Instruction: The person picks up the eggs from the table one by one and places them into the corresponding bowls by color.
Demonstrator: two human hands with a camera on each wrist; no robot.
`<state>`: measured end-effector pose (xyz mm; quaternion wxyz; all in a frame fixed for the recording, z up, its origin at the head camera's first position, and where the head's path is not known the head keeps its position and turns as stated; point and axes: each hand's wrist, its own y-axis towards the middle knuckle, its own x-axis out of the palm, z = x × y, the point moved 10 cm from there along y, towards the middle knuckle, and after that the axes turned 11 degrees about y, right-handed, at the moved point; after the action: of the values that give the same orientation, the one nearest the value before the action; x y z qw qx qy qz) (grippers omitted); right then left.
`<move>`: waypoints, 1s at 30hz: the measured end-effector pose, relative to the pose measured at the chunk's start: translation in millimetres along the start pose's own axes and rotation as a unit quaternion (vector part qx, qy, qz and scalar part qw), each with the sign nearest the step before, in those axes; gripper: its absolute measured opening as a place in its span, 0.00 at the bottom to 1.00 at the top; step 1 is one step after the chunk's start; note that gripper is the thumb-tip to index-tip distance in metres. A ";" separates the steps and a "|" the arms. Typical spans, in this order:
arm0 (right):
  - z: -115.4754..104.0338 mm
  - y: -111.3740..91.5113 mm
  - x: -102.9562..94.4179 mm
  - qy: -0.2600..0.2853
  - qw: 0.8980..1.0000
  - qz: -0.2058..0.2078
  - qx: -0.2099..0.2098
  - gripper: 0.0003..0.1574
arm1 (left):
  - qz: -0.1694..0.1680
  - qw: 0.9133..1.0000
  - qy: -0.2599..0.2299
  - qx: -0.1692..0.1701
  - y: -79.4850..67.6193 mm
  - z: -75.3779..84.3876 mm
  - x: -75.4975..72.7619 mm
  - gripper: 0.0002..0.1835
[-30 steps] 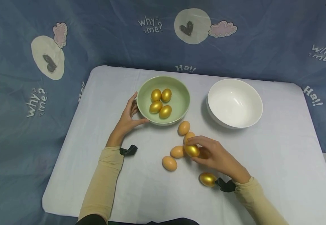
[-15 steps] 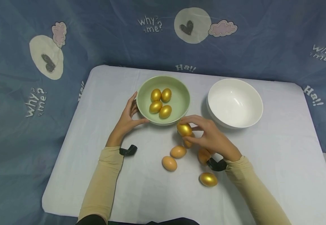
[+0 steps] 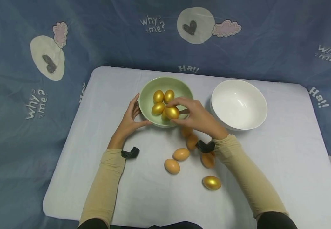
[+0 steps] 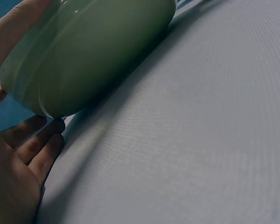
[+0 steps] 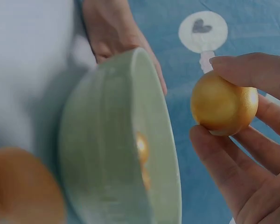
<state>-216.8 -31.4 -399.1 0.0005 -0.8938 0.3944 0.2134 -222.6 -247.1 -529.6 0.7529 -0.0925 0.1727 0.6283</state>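
My left hand (image 3: 129,119) holds the side of a light green bowl (image 3: 184,90), its thumb along the near rim and its fingers at the left wall. In the left wrist view the fingertips reach the bowl's (image 4: 107,46) lower edge. Several golden eggs (image 3: 158,96) lie inside that bowl. Over the bowl, my right hand (image 3: 195,116) pinches another golden egg (image 3: 172,112) between thumb and fingers. The right wrist view shows this golden egg (image 5: 221,105) above the rim. It partly hides one of the eggs in the bowl from the head view.
A white bowl (image 3: 238,105) stands to the right of the green one. Several brown eggs (image 3: 181,154) lie on the white table (image 3: 142,197) in front, some partly under the right wrist. One golden egg (image 3: 212,183) rests nearer the front edge.
The right hand has carried the golden egg up and left from among the brown eggs to above the green bowl. The left hand and the bowl have stayed in place.
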 end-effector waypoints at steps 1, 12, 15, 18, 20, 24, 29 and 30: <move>-0.1 5.5 -0.6 0.000 1.000 -0.001 0.001 0.30 | -0.001 1.000 -0.001 0.000 0.3 0.0 0.3 0.66; 2.9 60.1 6.9 -0.060 0.997 -0.038 0.011 0.29 | -0.007 1.000 -0.006 0.002 0.8 0.3 1.2 0.66; 6.3 71.7 9.2 -0.087 0.995 -0.044 0.019 0.29 | -0.009 1.000 -0.006 0.002 1.1 0.1 1.7 0.65; 10.8 82.9 14.3 -0.100 0.993 -0.055 0.030 0.29 | -0.011 1.000 -0.004 -0.004 1.2 -1.2 1.5 0.66; 12.1 90.3 18.5 -0.105 0.992 -0.062 0.032 0.28 | -0.011 1.000 -0.007 -0.008 1.0 -1.9 1.4 0.67; 12.8 103.4 26.0 -0.097 0.992 -0.078 0.031 0.25 | -0.012 1.000 -0.008 -0.007 1.1 -1.4 1.4 0.68; 16.0 117.0 33.5 -0.099 0.990 -0.095 0.035 0.24 | -0.013 1.000 -0.006 -0.003 0.3 -0.3 1.4 0.65; 17.2 119.4 34.8 -0.102 0.989 -0.097 0.036 0.25 | -0.013 1.000 -0.005 -0.003 0.1 -0.3 1.5 0.65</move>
<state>-286.8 -135.3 -408.0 0.0940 -0.9008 0.3107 0.2883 -222.5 -245.8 -530.5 0.7615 -0.0937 0.1655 0.6196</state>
